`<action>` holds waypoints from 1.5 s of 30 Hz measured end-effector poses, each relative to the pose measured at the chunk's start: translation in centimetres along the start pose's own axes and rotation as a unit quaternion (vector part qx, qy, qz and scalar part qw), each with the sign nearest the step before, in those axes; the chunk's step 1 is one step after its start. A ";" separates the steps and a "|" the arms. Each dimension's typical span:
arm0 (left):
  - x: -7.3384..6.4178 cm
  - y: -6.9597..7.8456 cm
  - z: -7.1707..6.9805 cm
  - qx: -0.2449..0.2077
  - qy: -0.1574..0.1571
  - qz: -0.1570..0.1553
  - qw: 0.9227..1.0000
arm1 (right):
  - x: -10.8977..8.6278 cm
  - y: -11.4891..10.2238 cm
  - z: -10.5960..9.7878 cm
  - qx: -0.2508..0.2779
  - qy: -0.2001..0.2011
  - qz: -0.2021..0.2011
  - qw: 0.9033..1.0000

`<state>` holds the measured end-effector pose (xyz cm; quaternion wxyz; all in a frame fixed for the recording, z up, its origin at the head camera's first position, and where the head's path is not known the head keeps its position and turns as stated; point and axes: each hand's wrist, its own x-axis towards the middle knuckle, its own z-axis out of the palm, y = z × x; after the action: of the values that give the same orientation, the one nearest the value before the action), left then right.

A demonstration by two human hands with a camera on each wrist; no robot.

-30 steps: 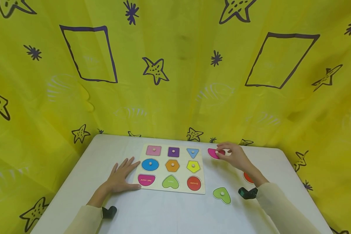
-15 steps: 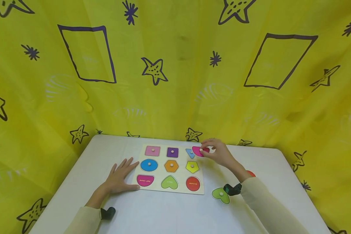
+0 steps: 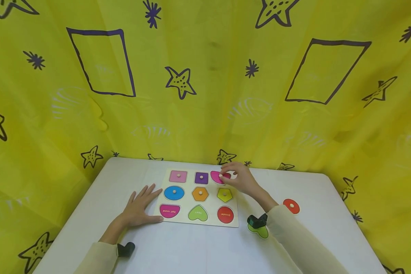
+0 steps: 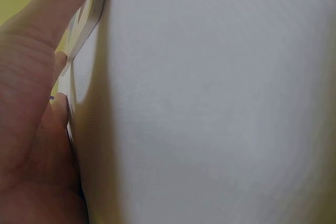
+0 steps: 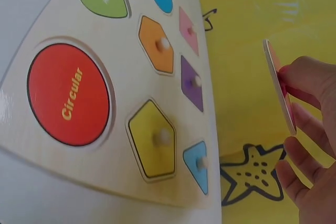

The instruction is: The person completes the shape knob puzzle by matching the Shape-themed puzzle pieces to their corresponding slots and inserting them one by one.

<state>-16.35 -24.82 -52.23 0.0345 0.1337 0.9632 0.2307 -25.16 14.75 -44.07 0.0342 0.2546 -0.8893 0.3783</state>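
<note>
My right hand (image 3: 241,180) pinches the knob of a pink half-round puzzle piece (image 3: 215,176). In the right wrist view the half-round piece (image 5: 279,85) is edge-on, raised above the puzzle board (image 5: 113,163). From the head it overlaps the top right corner of the wooden board (image 3: 185,222), covering the blue triangle. My left hand (image 3: 138,211) lies with fingers spread at the board's left edge; thumb and a fingertip are right at that edge. The bottom row shows bare printed recesses: half round (image 3: 169,211), heart (image 3: 198,213) and circle (image 3: 225,214). Knobbed pieces fill the other recesses seen.
A red circle piece (image 3: 291,206) lies on the white table (image 3: 191,251), right of the board. A green heart piece (image 3: 260,231) lies nearer, partly under the right wrist camera (image 3: 257,220) in view. A yellow patterned curtain (image 3: 205,125) hangs behind the table.
My right hand has carried the half-round piece leftward from beside the board to over its top right corner. The wrist camera now overlaps the green heart; the left hand stays put.
</note>
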 end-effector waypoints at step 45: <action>0.2 -0.1 0.0 -0.001 -0.010 -0.007 1.000 | 1.0 -4.9 11.8 0.073 -0.051 -0.015 0.996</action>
<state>-16.59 -24.84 -52.31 0.0463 0.1297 0.9633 0.2304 -22.15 3.30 -48.97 -0.0238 0.2883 -0.8562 0.4280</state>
